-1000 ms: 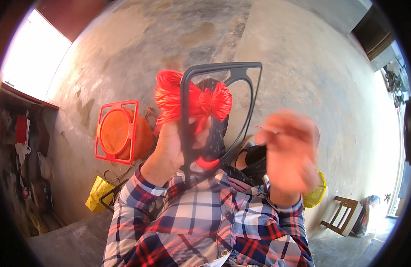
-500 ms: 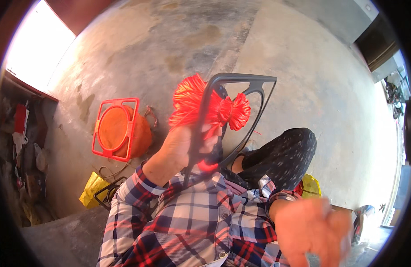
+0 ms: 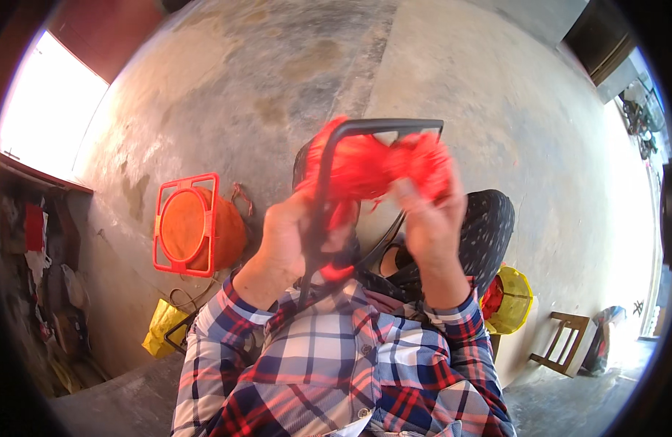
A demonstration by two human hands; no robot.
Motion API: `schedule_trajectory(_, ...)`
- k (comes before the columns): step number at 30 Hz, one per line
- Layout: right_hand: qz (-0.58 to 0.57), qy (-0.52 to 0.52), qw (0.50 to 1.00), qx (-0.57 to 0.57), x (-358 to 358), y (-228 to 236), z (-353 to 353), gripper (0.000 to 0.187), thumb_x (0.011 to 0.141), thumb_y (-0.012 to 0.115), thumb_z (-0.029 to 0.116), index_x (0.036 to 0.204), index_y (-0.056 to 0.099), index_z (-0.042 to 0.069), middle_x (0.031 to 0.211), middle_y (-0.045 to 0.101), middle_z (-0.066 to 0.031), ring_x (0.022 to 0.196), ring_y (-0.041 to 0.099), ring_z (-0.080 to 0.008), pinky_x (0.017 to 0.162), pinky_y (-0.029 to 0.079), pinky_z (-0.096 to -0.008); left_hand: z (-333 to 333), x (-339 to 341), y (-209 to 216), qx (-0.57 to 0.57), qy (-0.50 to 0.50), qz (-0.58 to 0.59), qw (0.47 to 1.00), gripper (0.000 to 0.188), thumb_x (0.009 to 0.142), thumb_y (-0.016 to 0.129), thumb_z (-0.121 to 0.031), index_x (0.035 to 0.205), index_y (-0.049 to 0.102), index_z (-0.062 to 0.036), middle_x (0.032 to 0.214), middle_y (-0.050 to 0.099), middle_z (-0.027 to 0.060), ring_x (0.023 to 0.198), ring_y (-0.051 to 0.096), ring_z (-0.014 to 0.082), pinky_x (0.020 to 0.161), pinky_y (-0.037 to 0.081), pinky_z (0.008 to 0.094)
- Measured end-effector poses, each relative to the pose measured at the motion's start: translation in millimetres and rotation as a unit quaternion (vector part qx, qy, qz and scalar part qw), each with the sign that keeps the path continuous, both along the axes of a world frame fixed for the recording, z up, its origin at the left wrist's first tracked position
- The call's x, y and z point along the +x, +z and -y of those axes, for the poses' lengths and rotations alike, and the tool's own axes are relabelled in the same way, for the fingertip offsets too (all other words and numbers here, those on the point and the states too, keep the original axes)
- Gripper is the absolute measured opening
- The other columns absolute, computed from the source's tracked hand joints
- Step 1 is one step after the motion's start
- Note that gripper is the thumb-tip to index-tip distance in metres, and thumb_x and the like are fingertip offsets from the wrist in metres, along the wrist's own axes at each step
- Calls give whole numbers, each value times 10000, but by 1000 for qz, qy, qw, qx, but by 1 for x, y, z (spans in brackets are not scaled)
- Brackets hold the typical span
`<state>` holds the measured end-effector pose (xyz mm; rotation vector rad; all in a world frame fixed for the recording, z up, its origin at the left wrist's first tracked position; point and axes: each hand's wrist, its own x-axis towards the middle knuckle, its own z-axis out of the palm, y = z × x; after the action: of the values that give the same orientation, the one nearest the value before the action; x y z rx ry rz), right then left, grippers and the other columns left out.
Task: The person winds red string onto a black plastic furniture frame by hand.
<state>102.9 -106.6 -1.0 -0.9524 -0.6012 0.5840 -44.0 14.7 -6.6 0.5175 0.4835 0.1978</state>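
Observation:
A shiny red bundle of plastic string, gathered at a narrow waist, is held up in front of my chest, blurred by motion. My left hand is closed round its lower left part; the fingertips are partly hidden. A dark grey plastic frame with a ring-shaped inner opening stands tilted around the bundle. Its left bar crosses in front of my left fingers; I cannot tell whether they grip it too. My right hand is closed on the bundle's right end, thumb on the near side.
On the floor to the left, a red square frame leans against an orange round object. A yellow bag lies nearer. To the right are a yellow container with red material inside and a small wooden stool. Cluttered shelves line the left.
My right hand has come up from the lower right and taken hold of the bundle's right end. The left hand has stayed in about the same place with the bundle and frame.

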Motion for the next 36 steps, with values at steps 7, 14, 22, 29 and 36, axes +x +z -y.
schedule_trajectory(7,128,-131,983,5,47,-26,46,491,939,582,158,1356,429,-51,1270,565,-165,1165,539,-213,1034,385,-366,-14,-12,-8,28,45,101,993,428,943,481,-316,1230,573,-12,904,581,203,622,521,191,468,375,259)
schedule_trajectory(14,280,-15,893,-353,16,-46,26,457,776,763,259,1110,586,3,791,661,-102,723,641,-169,694,500,-317,-25,-18,-12,16,-15,76,997,408,979,464,-294,1191,571,38,832,609,172,523,493,149,420,350,240)
schedule_trajectory(22,47,63,989,-124,27,-50,-30,458,787,796,312,1048,576,6,954,669,-32,879,612,-109,786,500,-325,17,1,21,130,30,7,991,355,916,627,-160,1220,563,12,1036,622,187,609,582,163,447,413,241)
schedule_trajectory(29,-120,360,901,211,14,-31,-34,627,846,659,481,1239,566,1,1233,574,-138,1001,620,-218,944,465,-323,22,13,23,-134,-146,66,978,666,910,434,-597,1148,592,5,885,614,267,549,558,276,430,392,315)
schedule_trajectory(36,-228,299,925,55,15,-27,-20,460,933,580,367,1159,593,-34,1197,598,-103,1122,544,-195,1015,380,-346,21,5,3,-113,-48,-57,991,250,906,511,-240,987,578,-14,755,582,134,578,574,217,455,407,286)
